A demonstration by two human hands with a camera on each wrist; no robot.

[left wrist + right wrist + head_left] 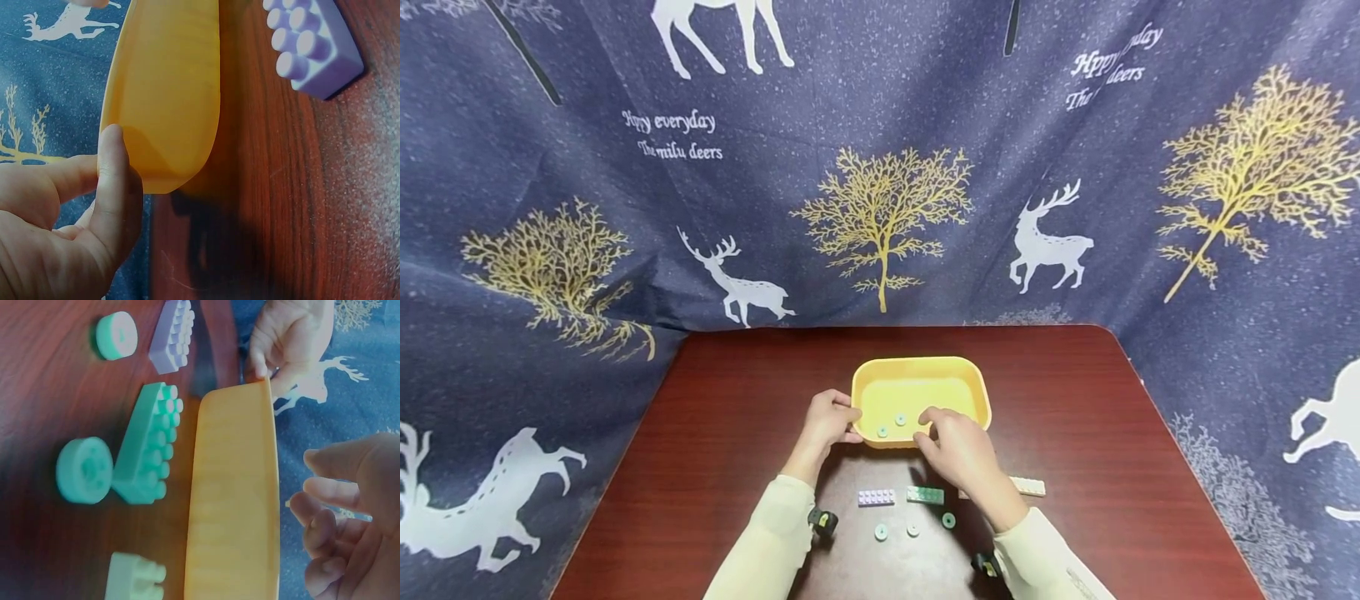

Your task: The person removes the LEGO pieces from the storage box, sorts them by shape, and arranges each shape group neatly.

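My left hand [827, 418] grips the near-left end of a yellow plastic box [917, 362], its thumb [114, 150] lying against the rim in the left wrist view. Over the box's front edge hovers my right hand [957, 442], with fingers loosely bent and apart; nothing shows between them in the right wrist view. Inside the box lie two small pale-green toy wheels, one farther back [901, 419] and a second wheel [882, 432] near the front wall. In front of the box are a purple building brick [876, 497] and a green building brick [925, 495].
A cream brick [1028, 486] lies right of the green one, partly behind my right forearm. Nearer the front are a mint wheel [881, 532], a pale wheel [913, 529] and a green wheel [949, 521]. A patterned blue cloth [880, 117] hangs behind the brown table [737, 375].
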